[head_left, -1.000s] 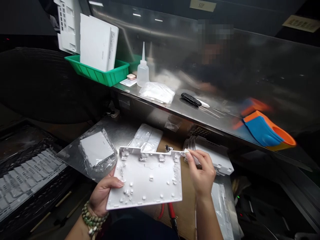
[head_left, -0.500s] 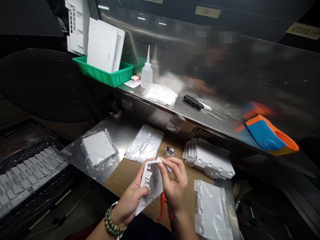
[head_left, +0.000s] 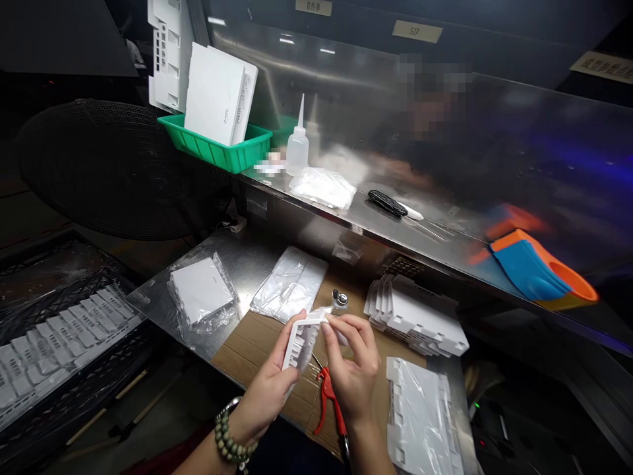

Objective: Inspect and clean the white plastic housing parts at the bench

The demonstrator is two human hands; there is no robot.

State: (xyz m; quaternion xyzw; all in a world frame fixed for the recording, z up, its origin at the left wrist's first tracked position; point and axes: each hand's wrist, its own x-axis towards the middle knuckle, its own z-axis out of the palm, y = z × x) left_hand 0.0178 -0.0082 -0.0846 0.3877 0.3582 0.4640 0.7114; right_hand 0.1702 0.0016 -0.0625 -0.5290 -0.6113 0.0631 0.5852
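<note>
My left hand grips a white plastic housing by its side, fingers behind and thumb on the near face. The housing is tilted, and its ribbed inside is partly visible. At its upper corner, my right hand is closed in a pinch on what looks like a small white cloth, mostly hidden by the fingers. The pinching fingertips touch the housing's edge. Beneath my right hand, a red air blow gun lies on the cardboard. A small metal-topped bottle stands just beyond the hands.
White housings are stacked at the right, with a bagged stack nearer. Plastic bags and wrapped panels lie left. The shelf bears a green bin, a squeeze bottle, screwdrivers and a blue-orange holder.
The housing has turned to show more of its upper edge, and my right hand has shifted slightly right along it. More of the red blow gun is uncovered.
</note>
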